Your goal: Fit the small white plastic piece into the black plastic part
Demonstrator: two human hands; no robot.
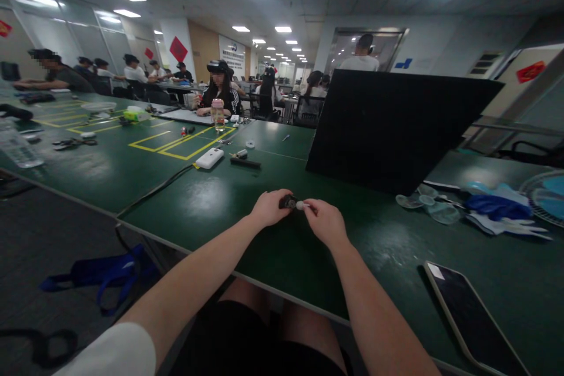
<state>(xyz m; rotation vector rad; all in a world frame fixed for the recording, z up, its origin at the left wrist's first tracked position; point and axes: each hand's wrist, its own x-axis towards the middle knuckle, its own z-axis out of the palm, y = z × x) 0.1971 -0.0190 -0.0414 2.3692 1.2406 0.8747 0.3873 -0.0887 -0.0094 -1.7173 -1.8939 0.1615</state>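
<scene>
Over the green table (pixel 229 202), my left hand (pixel 269 207) is closed around a small dark part (pixel 289 202) with a round end facing right. Opposite it, my right hand (pixel 326 221) pinches a small whitish knob-like piece (pixel 300 205) between thumb and fingertips. The whitish piece is right beside the dark part's round end; I cannot tell whether the two touch. Their exact kinds are too small to make out. My fingers hide much of the dark part.
A large black panel (pixel 388 129) stands ahead on the right. At right lie a phone (pixel 473 317) and blue-and-white gloves (pixel 500 207). A white device (pixel 210 158) and a black bar (pixel 245 162) lie ahead left. Across the table sits a person (pixel 220 94) beside a bottle (pixel 217 115).
</scene>
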